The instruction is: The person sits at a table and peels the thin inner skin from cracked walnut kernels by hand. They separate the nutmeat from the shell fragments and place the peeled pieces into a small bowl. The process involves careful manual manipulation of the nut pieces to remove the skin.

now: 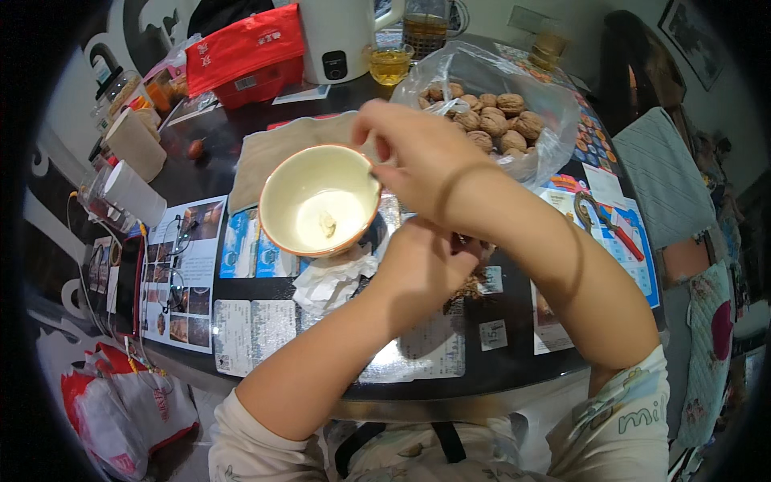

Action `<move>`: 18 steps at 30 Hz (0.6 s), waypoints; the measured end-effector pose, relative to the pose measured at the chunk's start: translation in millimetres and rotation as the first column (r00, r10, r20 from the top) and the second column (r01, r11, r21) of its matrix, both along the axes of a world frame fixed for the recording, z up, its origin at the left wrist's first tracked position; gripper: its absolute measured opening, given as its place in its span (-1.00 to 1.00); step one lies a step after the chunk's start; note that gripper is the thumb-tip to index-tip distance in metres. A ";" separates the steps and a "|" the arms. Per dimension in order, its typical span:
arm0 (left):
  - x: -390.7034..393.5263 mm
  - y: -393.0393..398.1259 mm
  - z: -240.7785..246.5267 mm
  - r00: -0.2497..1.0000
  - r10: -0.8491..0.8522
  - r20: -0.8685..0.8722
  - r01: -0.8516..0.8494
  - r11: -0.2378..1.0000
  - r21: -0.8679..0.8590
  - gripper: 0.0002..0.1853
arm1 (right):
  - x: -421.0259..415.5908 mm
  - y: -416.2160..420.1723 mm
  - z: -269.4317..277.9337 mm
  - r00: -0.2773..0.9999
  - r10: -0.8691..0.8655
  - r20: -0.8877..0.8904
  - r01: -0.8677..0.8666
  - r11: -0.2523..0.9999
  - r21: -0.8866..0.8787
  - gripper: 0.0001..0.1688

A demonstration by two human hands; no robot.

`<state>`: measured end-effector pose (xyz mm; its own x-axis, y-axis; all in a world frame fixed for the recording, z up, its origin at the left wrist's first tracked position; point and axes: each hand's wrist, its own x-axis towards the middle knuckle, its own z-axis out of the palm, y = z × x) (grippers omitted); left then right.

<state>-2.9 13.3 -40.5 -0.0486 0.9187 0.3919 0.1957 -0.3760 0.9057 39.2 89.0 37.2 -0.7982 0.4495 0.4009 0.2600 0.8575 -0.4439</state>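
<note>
A cream bowl with an orange rim [283,175] stands before me, with a small pale piece of nut kernel [327,223] at its bottom. My right hand [409,153] is at the bowl's right rim, fingers bent; whether they pinch anything is hidden. Below it, my left hand [435,256] reaches over brown shell bits [467,289], its fingertips partly covered by the right forearm. Something dark brown shows beside its thumb, but I cannot tell if it is held. A crumpled white tissue [331,280] lies just below the bowl.
Behind my right hand, a clear plastic bag [551,129] holds several whole walnuts [494,123]. Red-handled metal pliers [608,226] lie on papers at right. A beige cloth [265,156], white cup [135,188], glass cup of tea [390,65] and white kettle [334,36] stand around.
</note>
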 end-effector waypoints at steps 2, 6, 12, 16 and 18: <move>-2.5 -2.0 12.2 0.998 0.061 0.032 -0.054 0.981 -0.184 -0.85 | 33.4 -0.4 -1.0 0.987 -0.085 -0.134 0.048 0.965 -0.259 -0.80; -6.3 0.5 16.9 0.986 0.119 0.117 -0.088 0.966 -0.244 -0.88 | 90.6 3.7 -18.7 0.932 -0.284 -0.226 0.101 0.800 -0.591 -0.89; 1.7 -0.9 23.9 0.936 0.057 0.346 0.027 0.972 -0.234 -0.91 | 111.9 -16.1 -38.7 0.913 -0.251 -0.323 -0.209 0.392 -0.896 -0.68; 5.4 -7.3 27.7 0.917 0.030 0.397 0.059 0.976 -0.210 -0.91 | 110.7 -20.8 -36.5 0.905 -0.245 -0.348 -0.264 0.319 -0.910 -0.67; 4.5 -4.1 22.7 0.957 0.026 0.289 0.016 0.990 -0.144 -0.92 | 114.3 -18.3 -38.7 0.909 -0.242 -0.341 -0.263 0.303 -0.916 -0.69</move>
